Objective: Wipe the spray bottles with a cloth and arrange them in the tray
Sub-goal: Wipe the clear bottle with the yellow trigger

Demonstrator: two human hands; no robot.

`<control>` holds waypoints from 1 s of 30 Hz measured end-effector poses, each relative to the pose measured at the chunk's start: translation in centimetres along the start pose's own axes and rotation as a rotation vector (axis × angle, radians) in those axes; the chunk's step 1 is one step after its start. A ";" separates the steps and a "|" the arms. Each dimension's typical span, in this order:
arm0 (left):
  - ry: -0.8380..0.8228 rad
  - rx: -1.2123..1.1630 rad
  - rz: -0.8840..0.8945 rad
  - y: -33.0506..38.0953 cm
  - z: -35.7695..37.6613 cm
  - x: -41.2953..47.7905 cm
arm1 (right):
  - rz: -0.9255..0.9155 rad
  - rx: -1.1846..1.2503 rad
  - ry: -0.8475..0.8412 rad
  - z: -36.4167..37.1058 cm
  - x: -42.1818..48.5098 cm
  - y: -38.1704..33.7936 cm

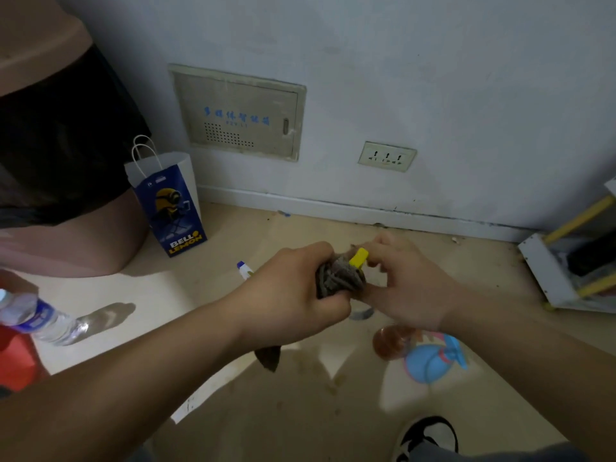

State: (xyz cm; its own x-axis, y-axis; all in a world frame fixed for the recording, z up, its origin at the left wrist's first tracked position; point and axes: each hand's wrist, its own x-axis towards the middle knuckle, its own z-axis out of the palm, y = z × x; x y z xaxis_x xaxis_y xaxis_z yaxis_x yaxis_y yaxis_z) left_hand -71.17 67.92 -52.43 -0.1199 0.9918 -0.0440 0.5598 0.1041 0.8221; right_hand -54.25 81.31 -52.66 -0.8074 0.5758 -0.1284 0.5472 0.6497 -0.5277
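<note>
My left hand (293,295) grips a grey-brown cloth (336,278) bunched around the top of a spray bottle, whose yellow nozzle (359,257) pokes out above the cloth. My right hand (406,285) holds that bottle from the right, its fingers curled by the nozzle; the bottle's body is hidden behind my hands. A corner of the cloth hangs below my left wrist. On the floor below my right hand lie an amber bottle (390,343) and a blue spray bottle (430,360). The white tip of another spray bottle (245,269) shows left of my left hand.
A blue and white paper bag (170,201) stands by the wall, next to a pink bin with a black liner (66,155). A clear water bottle (40,318) lies at far left. A white and yellow rack (573,258) stands at right. My shoe (428,435) is at the bottom.
</note>
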 end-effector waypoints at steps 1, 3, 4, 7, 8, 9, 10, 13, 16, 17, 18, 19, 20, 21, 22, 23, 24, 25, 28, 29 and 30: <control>0.032 -0.002 -0.015 -0.1 0.1 0.1 | 0.064 0.019 0.004 -0.2 0.1 -0.3; 0.099 0.001 -0.071 -0.3 0.4 0.3 | 0.228 0.227 -0.040 -0.3 0.2 -1.0; 0.127 0.015 -0.097 -0.5 0.6 0.2 | 0.327 0.406 -0.079 -0.2 0.3 -1.1; 0.158 0.104 -0.113 -1.4 1.9 -0.4 | 0.562 0.880 -0.152 0.2 0.1 -1.9; 0.163 0.132 -0.104 -1.5 2.3 -0.7 | 0.615 0.955 -0.186 0.3 0.1 -2.2; 0.168 0.155 -0.095 -1.6 2.6 -0.9 | 0.657 0.998 -0.239 0.6 0.0 -2.3; 0.169 0.172 -0.085 -1.6 2.8 -1.0 | 0.679 1.018 -0.295 1.0 -0.1 -2.3; 0.192 0.149 -0.071 -1.4 3.1 -1.1 | 0.681 1.109 -0.340 1.8 0.1 -2.3; 0.174 -0.006 -0.063 -0.6 3.3 -1.0 | 0.682 1.134 -0.283 1.4 0.4 -2.0; 0.124 -0.083 -0.051 -0.2 3.4 -1.1 | 0.687 1.108 -0.262 1.1 0.4 -1.9; 0.071 -0.147 -0.050 0.3 3.5 -1.2 | 0.695 1.062 -0.234 0.9 0.4 -1.8; 0.045 -0.193 -0.072 0.6 3.3 -1.3 | 0.691 0.992 -0.196 0.7 0.3 -1.7; 0.056 -0.228 -0.115 0.8 2.9 -1.3 | 0.665 0.910 -0.143 0.5 0.3 -1.4; 0.090 -0.270 -0.174 0.8 2.4 -1.2 | 0.627 0.835 -0.080 0.2 0.2 -1.3; 0.136 -0.321 -0.246 0.6 1.8 -0.9 | 0.581 0.779 -0.015 -0.2 0.0 -1.1; 0.191 -0.379 -0.326 0.3 1.2 -0.6 | 0.526 0.734 0.037 -0.7 0.0 -0.8; 0.250 -0.443 -0.407 -0.1 0.5 -0.2 | 0.466 0.690 0.071 -1.2 -0.1 -0.6; 0.300 -0.509 -0.475 -0.3 0.0 0.0 | 0.411 0.644 0.089 -1.7 -0.2 -0.5; 0.350 -0.598 -0.545 -0.3 -0.2 0.3 | 0.323 0.545 0.097 -2.4 -0.5 -0.3; 0.346 -0.589 -0.530 -0.4 -0.1 0.3 | 0.315 0.526 0.096 -2.4 -0.6 -0.3; 0.331 -0.565 -0.512 -0.4 0.1 0.3 | 0.316 0.518 0.097 -2.2 -0.6 -0.4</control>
State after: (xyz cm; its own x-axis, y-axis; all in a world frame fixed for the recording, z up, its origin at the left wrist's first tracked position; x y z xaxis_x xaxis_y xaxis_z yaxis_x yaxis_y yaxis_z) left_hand -71.34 68.14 -52.87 -0.5322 0.7496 -0.3936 -0.1151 0.3965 0.9108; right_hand -53.53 81.83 -50.49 -0.5868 0.7593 -0.2813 0.5589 0.1285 -0.8192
